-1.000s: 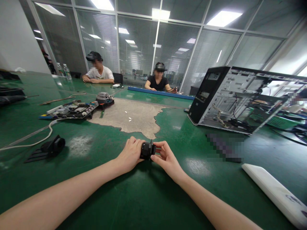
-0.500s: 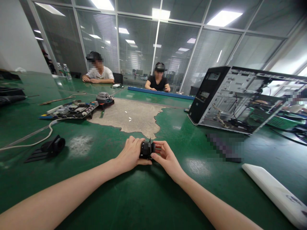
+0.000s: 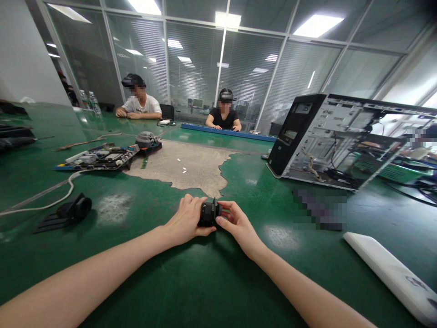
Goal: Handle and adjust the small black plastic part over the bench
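Note:
In front of me, a small black cylindrical device (image 3: 206,214) with a flat plate and a round end is held between my two hands just over the table. My left hand (image 3: 186,219) wraps round its left side, thumb below and fingers over the far side. From the right, my right hand (image 3: 237,225) grips the round end between thumb and fingers. The exact kind of device cannot be made out. A black bracket-like part with a round ring (image 3: 73,212) lies on the table to the left of my left arm.
An opened computer case (image 3: 314,141) stands at the right, with a white slab (image 3: 385,273) nearer me. A circuit board (image 3: 105,157) and a fan-like cooler (image 3: 148,142) lie at left on the green table (image 3: 218,291). Two people (image 3: 139,102) sit across, behind a blue bar (image 3: 228,131).
The black device looks slightly turned between my hands. Both hands keep their grip in nearly the same place, and the view has shifted very little.

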{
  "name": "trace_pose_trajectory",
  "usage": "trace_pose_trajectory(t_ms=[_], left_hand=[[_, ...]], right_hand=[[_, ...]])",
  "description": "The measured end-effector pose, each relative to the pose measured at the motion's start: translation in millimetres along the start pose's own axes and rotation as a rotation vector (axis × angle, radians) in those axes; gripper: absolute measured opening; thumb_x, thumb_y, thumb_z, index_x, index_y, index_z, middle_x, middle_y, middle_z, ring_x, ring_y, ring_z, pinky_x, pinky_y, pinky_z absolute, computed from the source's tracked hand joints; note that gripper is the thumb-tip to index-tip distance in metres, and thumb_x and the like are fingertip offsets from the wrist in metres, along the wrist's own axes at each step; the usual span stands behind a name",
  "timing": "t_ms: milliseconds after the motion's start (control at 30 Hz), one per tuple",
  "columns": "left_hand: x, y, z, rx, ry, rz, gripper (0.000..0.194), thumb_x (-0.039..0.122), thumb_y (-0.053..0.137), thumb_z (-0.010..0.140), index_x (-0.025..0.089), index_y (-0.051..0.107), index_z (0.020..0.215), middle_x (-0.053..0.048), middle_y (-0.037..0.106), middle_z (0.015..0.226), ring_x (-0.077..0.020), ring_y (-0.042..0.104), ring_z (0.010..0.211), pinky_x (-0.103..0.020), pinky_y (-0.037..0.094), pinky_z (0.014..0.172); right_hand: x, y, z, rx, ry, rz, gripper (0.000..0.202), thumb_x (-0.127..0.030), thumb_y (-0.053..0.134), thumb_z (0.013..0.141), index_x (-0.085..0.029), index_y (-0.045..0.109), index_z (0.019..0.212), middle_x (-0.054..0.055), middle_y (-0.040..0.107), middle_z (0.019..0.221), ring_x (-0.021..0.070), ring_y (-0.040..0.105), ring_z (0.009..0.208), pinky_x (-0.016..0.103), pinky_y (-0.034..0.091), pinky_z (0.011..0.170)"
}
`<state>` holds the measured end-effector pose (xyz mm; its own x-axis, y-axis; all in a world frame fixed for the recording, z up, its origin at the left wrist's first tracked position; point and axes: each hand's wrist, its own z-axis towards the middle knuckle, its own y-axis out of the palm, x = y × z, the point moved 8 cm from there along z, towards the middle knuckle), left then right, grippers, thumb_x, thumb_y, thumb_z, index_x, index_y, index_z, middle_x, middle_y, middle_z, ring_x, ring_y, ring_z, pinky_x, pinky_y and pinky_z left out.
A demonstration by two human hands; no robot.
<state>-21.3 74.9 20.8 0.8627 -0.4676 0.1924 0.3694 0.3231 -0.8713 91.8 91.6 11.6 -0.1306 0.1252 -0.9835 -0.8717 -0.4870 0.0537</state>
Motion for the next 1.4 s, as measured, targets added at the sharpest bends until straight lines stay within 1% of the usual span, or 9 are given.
trace_pose_trajectory(t_ms=[133, 300, 400, 567, 733, 900, 1133, 1267, 1400], left_hand=[[1, 0.3, 1, -0.014, -0.005, 0.006, 0.069, 0.053, 0.058, 0.069, 0.008, 0.038, 0.117, -0.011, 0.050, 0.095, -0.0256, 0.037, 0.085, -0.039, 0.035, 0.077], [-2, -0.5, 1, 0.002, -0.026, 0.003, 0.068, 0.054, 0.056, 0.070, 0.010, 0.038, 0.118, -0.011, 0.050, 0.097, -0.0262, 0.037, 0.086, -0.040, 0.035, 0.077], [-2, -0.5, 0, -0.005, -0.022, -0.003, 0.068, 0.054, 0.056, 0.070, 0.011, 0.037, 0.118, -0.011, 0.050, 0.097, -0.0262, 0.037, 0.086, -0.040, 0.035, 0.077], [3, -0.2, 1, -0.032, 0.017, 0.009, 0.070, 0.053, 0.058, 0.068, 0.010, 0.036, 0.120, -0.012, 0.049, 0.098, -0.0263, 0.037, 0.087, -0.040, 0.035, 0.077], [7, -0.9, 2, -0.043, 0.036, 0.039, 0.073, 0.056, 0.055, 0.069, 0.010, 0.035, 0.122, -0.013, 0.050, 0.100, -0.0270, 0.038, 0.087, -0.041, 0.035, 0.078], [9, -1.0, 2, -0.053, 0.063, 0.038, 0.075, 0.056, 0.055, 0.070, 0.008, 0.034, 0.124, -0.014, 0.050, 0.104, -0.0274, 0.039, 0.089, -0.042, 0.036, 0.079], [7, 1.5, 3, -0.050, 0.067, -0.034, 0.080, 0.056, 0.059, 0.067, 0.009, 0.033, 0.126, -0.015, 0.050, 0.110, -0.0284, 0.041, 0.094, -0.044, 0.036, 0.084], [5, 1.8, 3, -0.060, 0.058, -0.137, 0.080, 0.052, 0.062, 0.066, 0.014, 0.030, 0.128, -0.013, 0.049, 0.114, -0.0280, 0.043, 0.100, -0.044, 0.035, 0.088], [4, 2.7, 3, -0.098, 0.050, -0.269, 0.079, 0.043, 0.066, 0.067, 0.020, 0.025, 0.130, -0.011, 0.043, 0.127, -0.0267, 0.043, 0.111, -0.041, 0.034, 0.092]], right_hand=[[-2, 3, -2, -0.033, -0.020, 0.051, 0.035, -0.021, 0.068, 0.065, -0.024, 0.046, 0.092, 0.001, 0.052, 0.101, 0.0160, 0.055, 0.093, 0.033, 0.042, 0.083], [0, -3, -2, 0.030, -0.002, 0.046, 0.034, -0.020, 0.070, 0.062, -0.024, 0.046, 0.086, -0.001, 0.053, 0.097, 0.0150, 0.055, 0.089, 0.030, 0.043, 0.079], [2, -8, -1, 0.063, 0.018, 0.049, 0.034, -0.022, 0.069, 0.063, -0.024, 0.049, 0.091, -0.001, 0.054, 0.097, 0.0141, 0.057, 0.086, 0.031, 0.042, 0.081], [6, -7, 2, 0.040, 0.086, -0.036, 0.036, -0.029, 0.067, 0.065, -0.021, 0.054, 0.098, 0.002, 0.058, 0.095, 0.0142, 0.059, 0.078, 0.032, 0.043, 0.078], [12, -11, 5, 0.030, 0.139, -0.033, 0.031, -0.029, 0.069, 0.064, -0.018, 0.054, 0.089, 0.002, 0.062, 0.083, 0.0143, 0.058, 0.075, 0.030, 0.043, 0.074], [13, -13, 6, 0.003, 0.140, -0.047, 0.029, -0.026, 0.071, 0.062, -0.018, 0.053, 0.084, -0.001, 0.060, 0.081, 0.0119, 0.057, 0.071, 0.028, 0.042, 0.071], [9, -10, 6, -0.008, 0.124, -0.049, 0.031, -0.027, 0.072, 0.059, -0.019, 0.050, 0.079, -0.001, 0.060, 0.083, 0.0128, 0.057, 0.075, 0.028, 0.043, 0.073], [10, -8, 6, -0.012, 0.107, -0.057, 0.032, -0.027, 0.073, 0.058, -0.020, 0.050, 0.079, -0.001, 0.060, 0.086, 0.0136, 0.058, 0.076, 0.030, 0.044, 0.074], [10, -8, 5, -0.021, 0.066, -0.089, 0.030, -0.025, 0.072, 0.061, -0.021, 0.050, 0.081, -0.001, 0.060, 0.088, 0.0150, 0.058, 0.079, 0.030, 0.044, 0.075]])
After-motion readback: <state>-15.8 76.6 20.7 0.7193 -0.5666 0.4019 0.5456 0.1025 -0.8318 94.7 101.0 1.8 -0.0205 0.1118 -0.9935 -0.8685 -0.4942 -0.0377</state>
